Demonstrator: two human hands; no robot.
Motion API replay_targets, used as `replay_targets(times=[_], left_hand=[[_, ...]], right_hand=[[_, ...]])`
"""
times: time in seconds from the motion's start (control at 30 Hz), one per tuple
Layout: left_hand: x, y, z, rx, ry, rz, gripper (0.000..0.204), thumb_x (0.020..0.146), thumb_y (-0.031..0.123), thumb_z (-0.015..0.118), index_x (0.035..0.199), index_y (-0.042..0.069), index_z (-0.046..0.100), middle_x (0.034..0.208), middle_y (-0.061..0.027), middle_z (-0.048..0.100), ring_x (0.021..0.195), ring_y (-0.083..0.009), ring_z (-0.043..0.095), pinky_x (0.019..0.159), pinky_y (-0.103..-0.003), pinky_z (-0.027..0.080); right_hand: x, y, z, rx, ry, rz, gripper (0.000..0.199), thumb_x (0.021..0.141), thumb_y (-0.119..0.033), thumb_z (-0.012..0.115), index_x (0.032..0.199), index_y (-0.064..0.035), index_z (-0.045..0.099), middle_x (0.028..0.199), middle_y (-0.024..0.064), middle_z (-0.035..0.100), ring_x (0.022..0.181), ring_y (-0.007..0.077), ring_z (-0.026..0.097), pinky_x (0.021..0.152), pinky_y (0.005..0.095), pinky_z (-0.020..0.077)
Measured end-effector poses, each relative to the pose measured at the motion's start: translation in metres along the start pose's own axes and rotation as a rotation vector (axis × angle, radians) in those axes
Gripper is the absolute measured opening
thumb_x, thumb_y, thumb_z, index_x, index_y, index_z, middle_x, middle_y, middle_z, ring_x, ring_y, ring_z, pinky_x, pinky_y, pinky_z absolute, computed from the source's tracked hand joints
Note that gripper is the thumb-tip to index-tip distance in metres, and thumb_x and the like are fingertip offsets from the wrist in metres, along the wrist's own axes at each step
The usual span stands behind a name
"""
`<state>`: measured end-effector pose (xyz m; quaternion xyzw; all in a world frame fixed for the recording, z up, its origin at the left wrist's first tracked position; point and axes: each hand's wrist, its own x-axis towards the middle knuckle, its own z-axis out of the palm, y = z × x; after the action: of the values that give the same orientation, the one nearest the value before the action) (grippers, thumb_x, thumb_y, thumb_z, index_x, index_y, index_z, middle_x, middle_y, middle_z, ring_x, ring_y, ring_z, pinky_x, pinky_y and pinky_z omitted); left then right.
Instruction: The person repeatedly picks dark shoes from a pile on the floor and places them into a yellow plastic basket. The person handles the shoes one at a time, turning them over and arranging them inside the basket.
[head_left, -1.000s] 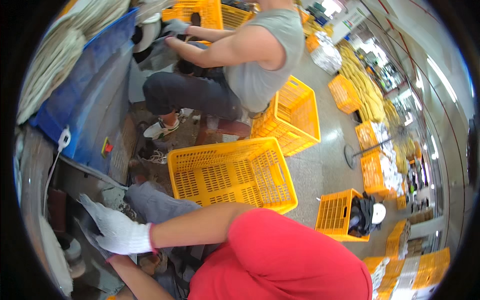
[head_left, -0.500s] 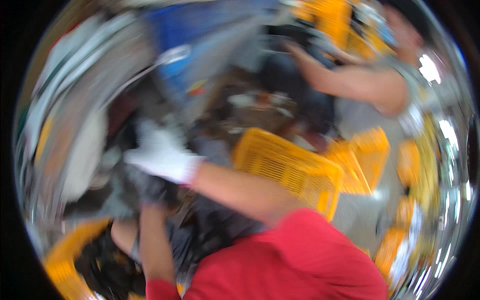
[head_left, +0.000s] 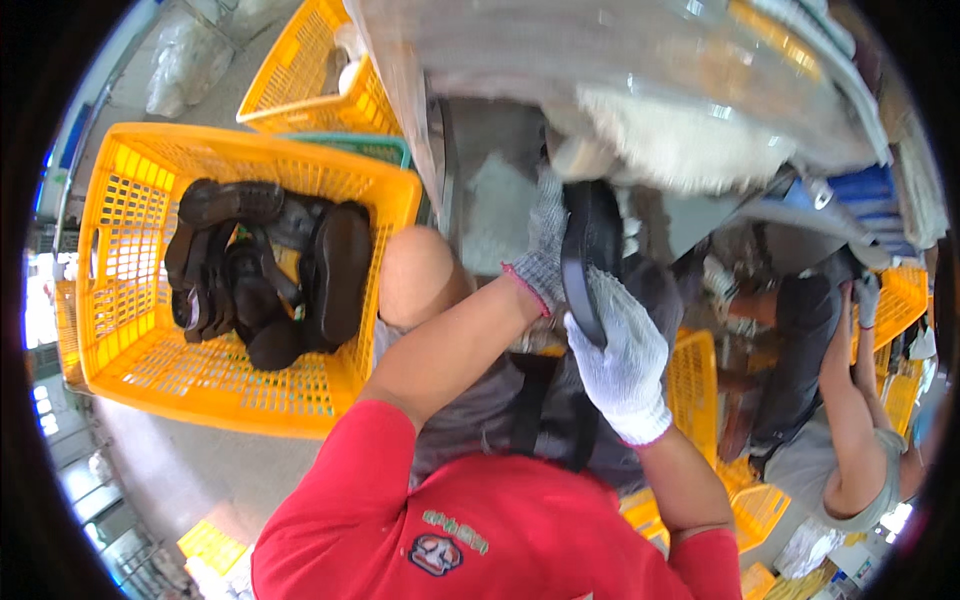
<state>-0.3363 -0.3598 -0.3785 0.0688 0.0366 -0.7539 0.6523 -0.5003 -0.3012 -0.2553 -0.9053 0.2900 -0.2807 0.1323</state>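
Gloved hands are gripping a black shoe sole (head_left: 590, 255) between them, held upright on its edge in front of the person's chest and just below a grey machine (head_left: 640, 70) with a fuzzy white buffing wheel (head_left: 680, 145). The left hand (head_left: 545, 250), in a grey knit glove, is wrapping its fingers around the far side of the sole, near its upper end. The right hand (head_left: 620, 350), in a white knit glove, is closing its fingers over the lower end of the sole, thumb and fingers pinching the rim. The sole's top is sitting just beside the wheel; whether they are touching is not clear.

To the person's left, a large yellow plastic crate (head_left: 120, 200) is standing on the floor, holding a heap of black soles (head_left: 270, 270). The person's bare knee (head_left: 420, 275) is pressing close to the crate's right wall. Behind it another yellow crate (head_left: 300, 80) is sitting. On the right, a co-worker's arm (head_left: 850, 420), hand in a grey glove, is reaching up among more yellow crates (head_left: 900, 290).
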Motion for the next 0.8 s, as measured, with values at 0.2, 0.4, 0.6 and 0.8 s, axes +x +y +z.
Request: replay_targets(times=[0.2,0.4,0.6,0.8], left_hand=[[0.015,0.007,-0.026,0.715,-0.04,0.647,0.047,0.117,0.036,0.044,0.146,0.001,0.056,0.133,-0.02,0.068,0.125,-0.0317,0.066,0.108,-0.048,0.057],[0.012,-0.003,-0.008,0.31,0.202,0.023,0.055,0.117,0.052,0.048,0.141,0.005,0.064,0.115,-0.0115,0.074,0.1,-0.0232,0.071,0.093,-0.037,0.06],[0.036,-0.004,-0.006,0.093,0.284,0.447,0.051,0.115,0.049,0.049,0.135,0.005,0.066,0.107,-0.0099,0.073,0.092,-0.0248,0.071,0.082,-0.037,0.061],[0.03,-0.013,-0.021,0.326,0.245,0.289,0.077,0.111,0.07,0.048,0.144,0.002,0.061,0.116,-0.0111,0.07,0.103,-0.0209,0.068,0.092,-0.033,0.059]], right_hand=[[0.082,0.055,0.048,-0.282,-0.025,-0.074,0.028,0.095,-0.032,0.081,0.105,-0.0053,0.079,0.089,0.0179,0.076,0.08,0.0386,0.073,0.073,0.0446,0.0589],[0.058,0.018,-0.01,0.699,-0.321,0.652,0.041,0.095,-0.037,0.078,0.115,-0.0012,0.074,0.091,0.009,0.075,0.083,0.0205,0.07,0.077,0.0367,0.0549],[0.089,0.02,0.001,0.701,-0.367,0.689,0.057,0.104,-0.032,0.072,0.148,0.0022,0.063,0.116,0.0084,0.076,0.109,0.0166,0.068,0.102,0.0346,0.0515],[0.066,-0.035,-0.034,0.492,-0.416,0.554,0.066,0.098,-0.034,0.081,0.15,0.0008,0.06,0.126,0.0154,0.075,0.116,0.0242,0.07,0.104,0.0378,0.0531]])
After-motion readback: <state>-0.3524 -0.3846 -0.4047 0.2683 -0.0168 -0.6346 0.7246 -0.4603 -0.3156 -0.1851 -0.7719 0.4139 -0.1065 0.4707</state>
